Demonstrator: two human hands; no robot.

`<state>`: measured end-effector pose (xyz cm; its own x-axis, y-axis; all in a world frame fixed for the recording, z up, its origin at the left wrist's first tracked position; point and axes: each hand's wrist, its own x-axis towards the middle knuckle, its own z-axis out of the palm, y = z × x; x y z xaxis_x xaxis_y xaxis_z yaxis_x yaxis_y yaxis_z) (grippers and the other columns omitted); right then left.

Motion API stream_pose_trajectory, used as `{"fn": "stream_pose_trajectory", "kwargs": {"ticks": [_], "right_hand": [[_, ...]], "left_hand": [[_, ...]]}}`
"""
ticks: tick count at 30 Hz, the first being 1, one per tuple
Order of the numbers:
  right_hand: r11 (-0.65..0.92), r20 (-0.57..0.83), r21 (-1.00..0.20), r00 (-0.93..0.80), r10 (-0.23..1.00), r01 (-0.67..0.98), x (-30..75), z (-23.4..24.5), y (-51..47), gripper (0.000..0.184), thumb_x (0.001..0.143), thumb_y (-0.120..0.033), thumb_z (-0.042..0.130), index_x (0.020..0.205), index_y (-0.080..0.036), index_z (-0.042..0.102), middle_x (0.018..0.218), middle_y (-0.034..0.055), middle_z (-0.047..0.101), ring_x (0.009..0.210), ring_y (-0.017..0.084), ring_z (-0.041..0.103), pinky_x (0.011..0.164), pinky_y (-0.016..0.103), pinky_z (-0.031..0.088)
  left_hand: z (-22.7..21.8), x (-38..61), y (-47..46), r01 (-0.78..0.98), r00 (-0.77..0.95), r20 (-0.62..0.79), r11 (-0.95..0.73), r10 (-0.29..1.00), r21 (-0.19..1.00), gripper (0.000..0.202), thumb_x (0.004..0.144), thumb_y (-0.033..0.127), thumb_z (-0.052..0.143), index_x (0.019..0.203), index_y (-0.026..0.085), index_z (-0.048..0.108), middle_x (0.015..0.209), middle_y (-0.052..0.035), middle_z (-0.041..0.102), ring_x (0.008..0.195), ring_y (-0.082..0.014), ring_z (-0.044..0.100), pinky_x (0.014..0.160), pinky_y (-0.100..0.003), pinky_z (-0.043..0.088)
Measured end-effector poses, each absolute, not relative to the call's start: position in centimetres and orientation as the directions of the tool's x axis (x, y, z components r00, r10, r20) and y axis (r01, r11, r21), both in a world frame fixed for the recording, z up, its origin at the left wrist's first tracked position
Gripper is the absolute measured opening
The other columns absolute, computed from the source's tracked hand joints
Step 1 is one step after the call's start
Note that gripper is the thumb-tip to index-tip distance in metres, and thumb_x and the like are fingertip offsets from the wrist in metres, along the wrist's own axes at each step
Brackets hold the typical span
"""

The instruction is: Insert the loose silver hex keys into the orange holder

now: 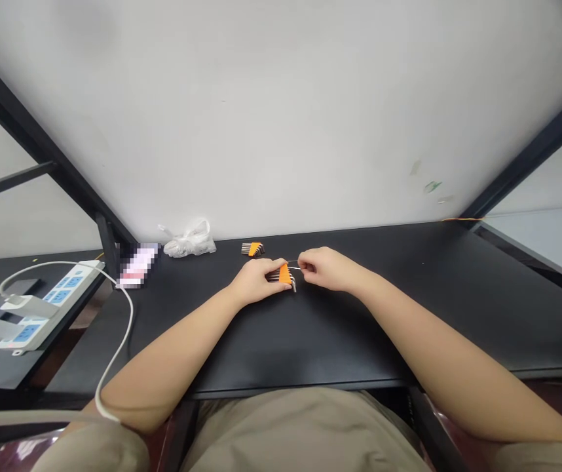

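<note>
1. Although its fingers hide part of the grip, the left hand [256,280] closes around a hex key set [285,275] with an orange holder, which sits near the middle of a black desk [359,314].
2. Curled, the right hand [321,269] pinches a thin steel key [293,267] reaching from that set; its tip is hidden.
3. Another hex key set [252,248] lies just beyond the hands, its keys hard to count.
4. Farther left lie a white plastic bag [188,240], a pixelated object [137,265] that cannot be made out, and a white power strip [59,298].
</note>
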<state>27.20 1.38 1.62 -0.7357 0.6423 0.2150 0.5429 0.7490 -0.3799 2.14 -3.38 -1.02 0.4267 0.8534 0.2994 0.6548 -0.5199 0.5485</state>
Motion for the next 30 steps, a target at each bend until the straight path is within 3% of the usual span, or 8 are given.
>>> {"fn": "stream_pose_trajectory", "kwargs": {"ticks": [14, 22, 26, 28, 30], "right_hand": [[0.778, 0.223, -0.344, -0.759, 0.611, 0.526, 27.2, 1.7, 1.2, 0.010, 0.083, -0.015, 0.056, 0.075, -0.021, 0.056, 0.074, 0.0005, 0.062, 0.065, 0.014, 0.050, 0.061, 0.026, 0.033], [0.825, 0.316, -0.240, -0.763, 0.564, 0.511, 27.2, 2.0, 0.6, 0.019, 0.097, -0.020, 0.050, 0.092, -0.020, 0.068, 0.090, 0.0072, 0.064, 0.075, 0.017, 0.057, 0.070, 0.030, 0.042], [0.826, 0.374, -0.388, -0.749, 0.547, 0.409, 26.6, 1.9, 0.3, 0.021, 0.098, -0.023, 0.050, 0.094, -0.021, 0.070, 0.096, 0.0075, 0.066, 0.084, 0.019, 0.061, 0.077, 0.032, 0.047], [0.767, 0.389, -0.550, -0.712, 0.585, 0.330, 26.2, 1.6, 0.4, 0.018, 0.098, -0.027, 0.053, 0.093, -0.022, 0.069, 0.095, 0.0057, 0.068, 0.083, 0.018, 0.062, 0.077, 0.032, 0.049], [0.604, 0.323, -0.760, -0.666, 0.672, 0.241, 25.8, 1.0, 0.6, 0.017, 0.095, -0.037, 0.059, 0.094, -0.022, 0.067, 0.089, 0.0029, 0.068, 0.073, 0.015, 0.061, 0.068, 0.030, 0.049]], "left_hand": [[-1.0, 2.1, -3.4, 0.639, 0.409, 0.311, -0.513, 0.858, 0.573, 0.057, 0.077, 0.050, 0.080, 0.128, 0.025, 0.069, 0.094, -0.0043, 0.072, 0.083, -0.0209, 0.066, 0.081, -0.032, 0.054], [-1.4, 1.8, -3.1, 0.648, 0.417, 0.327, -0.530, 0.848, 0.547, 0.056, 0.078, 0.049, 0.080, 0.127, 0.025, 0.069, 0.091, -0.0030, 0.067, 0.082, -0.0188, 0.063, 0.080, -0.031, 0.053], [-1.3, 1.8, -3.1, 0.602, 0.461, 0.355, -0.581, 0.813, 0.548, 0.053, 0.081, 0.049, 0.078, 0.128, 0.026, 0.068, 0.091, -0.0037, 0.065, 0.082, -0.0187, 0.062, 0.079, -0.032, 0.053], [-1.3, 2.0, -3.1, 0.536, 0.489, 0.394, -0.624, 0.779, 0.569, 0.054, 0.082, 0.048, 0.078, 0.129, 0.025, 0.068, 0.098, -0.0059, 0.066, 0.088, -0.0203, 0.063, 0.083, -0.034, 0.054], [-1.1, 2.3, -3.2, 0.465, 0.506, 0.436, -0.661, 0.744, 0.589, 0.054, 0.082, 0.047, 0.078, 0.130, 0.023, 0.067, 0.105, -0.0083, 0.067, 0.095, -0.0220, 0.064, 0.088, -0.037, 0.054]]}}
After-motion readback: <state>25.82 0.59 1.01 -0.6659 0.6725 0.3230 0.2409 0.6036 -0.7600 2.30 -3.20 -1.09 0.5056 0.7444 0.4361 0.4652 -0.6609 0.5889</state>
